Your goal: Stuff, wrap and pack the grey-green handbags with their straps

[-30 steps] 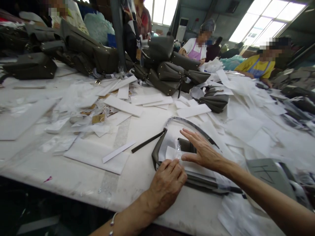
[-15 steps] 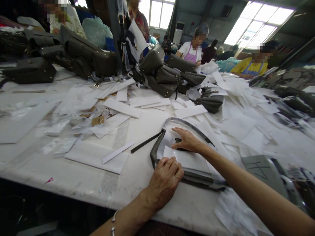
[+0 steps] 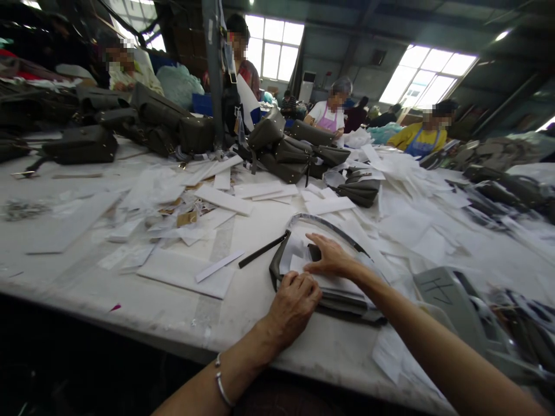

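On the white bench (image 3: 247,329), an olive handbag (image 3: 342,303) lies on its side, stuffed with white paper (image 3: 297,254), directly under both hands. The left hand (image 3: 292,306) rests on it, fingers loosely curled; the right hand (image 3: 332,258) lies on the paper, fingers (image 3: 318,245) spread, gripping nothing.

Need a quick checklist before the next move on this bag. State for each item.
1. Left hand flat on the white paper: ok.
2. Right hand on the bag, fingers spread: ok.
3. Strap lying out on the table, away from both hands: ok.
4. Handle fully covered by plastic: cannot tell.
5. Bag interior under the paper: cannot tell, hidden.
6. Space around the bag free of loose sheets: not ok.
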`<action>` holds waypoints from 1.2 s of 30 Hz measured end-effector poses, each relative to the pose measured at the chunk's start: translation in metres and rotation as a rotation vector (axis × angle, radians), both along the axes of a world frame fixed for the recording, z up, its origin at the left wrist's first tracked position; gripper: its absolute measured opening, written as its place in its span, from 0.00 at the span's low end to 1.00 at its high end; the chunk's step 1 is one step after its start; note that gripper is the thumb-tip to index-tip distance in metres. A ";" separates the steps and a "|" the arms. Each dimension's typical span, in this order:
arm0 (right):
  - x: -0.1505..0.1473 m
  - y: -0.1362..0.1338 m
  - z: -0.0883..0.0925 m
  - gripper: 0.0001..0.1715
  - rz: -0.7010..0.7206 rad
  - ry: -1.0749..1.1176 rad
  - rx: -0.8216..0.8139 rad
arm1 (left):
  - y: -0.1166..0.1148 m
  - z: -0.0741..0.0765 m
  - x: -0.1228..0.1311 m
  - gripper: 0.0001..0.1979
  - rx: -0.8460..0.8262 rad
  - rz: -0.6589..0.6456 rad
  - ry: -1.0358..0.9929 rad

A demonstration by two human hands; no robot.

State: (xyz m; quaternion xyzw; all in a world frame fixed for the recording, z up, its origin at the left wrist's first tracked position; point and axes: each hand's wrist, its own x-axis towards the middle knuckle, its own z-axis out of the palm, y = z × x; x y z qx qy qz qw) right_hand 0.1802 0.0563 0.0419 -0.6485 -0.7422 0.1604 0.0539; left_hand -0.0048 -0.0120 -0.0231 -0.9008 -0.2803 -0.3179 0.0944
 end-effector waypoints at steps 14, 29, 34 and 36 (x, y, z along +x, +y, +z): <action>-0.019 -0.072 -0.003 0.26 0.203 0.123 0.167 | -0.003 0.003 -0.010 0.11 -0.106 -0.137 -0.197; 0.034 -0.048 -0.006 0.32 -0.085 0.046 0.106 | 0.023 0.019 -0.031 0.18 -0.205 0.011 -0.158; 0.013 -0.066 0.001 0.31 -0.082 0.047 0.064 | 0.012 0.027 -0.055 0.14 -0.298 -0.046 -0.154; 0.002 -0.080 0.008 0.32 -0.053 0.074 0.027 | 0.006 0.035 -0.065 0.16 -0.319 -0.049 -0.174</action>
